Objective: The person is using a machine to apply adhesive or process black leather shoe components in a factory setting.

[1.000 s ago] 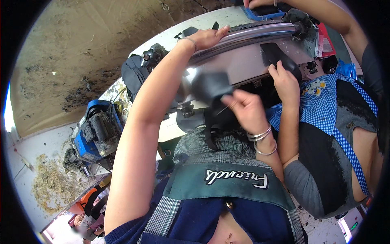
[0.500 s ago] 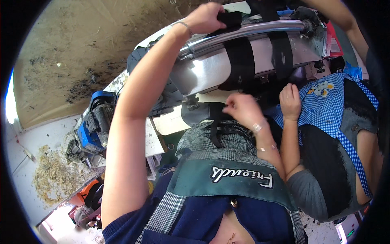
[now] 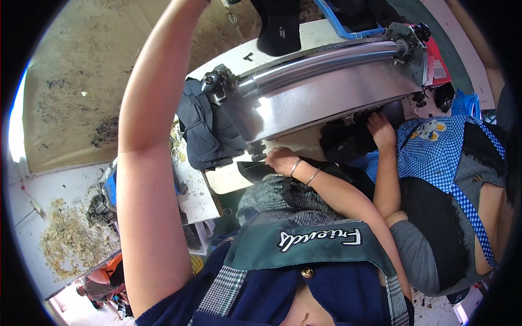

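Observation:
My left arm [image 3: 155, 108] reaches up across the picture, and its hand is cut off by the upper edge. Near the lap, my right hand [image 3: 283, 161] has its fingers curled down on a black sock [image 3: 253, 170], whose cloth runs under the hand. Beyond it stands a machine with a shiny metal roller [image 3: 326, 64] and a sloping steel plate [image 3: 326, 95]. On the roller's far side hangs another black sock [image 3: 278, 32] with a small pale mark; what holds its upper end is out of the picture.
At right, a co-worker's hand [image 3: 381, 130] rests by more black socks [image 3: 348, 142]. Dark folded cloth [image 3: 209, 130] lies left of the machine. A blue basket [image 3: 340, 22] stands behind it. Black knobs [image 3: 216, 81] stick out at its ends. Fluff litters the left surface [image 3: 76, 233].
My left hand has gone up out of the picture. The black socks that lay across the roller and plate are off them. My right hand has moved left onto black cloth.

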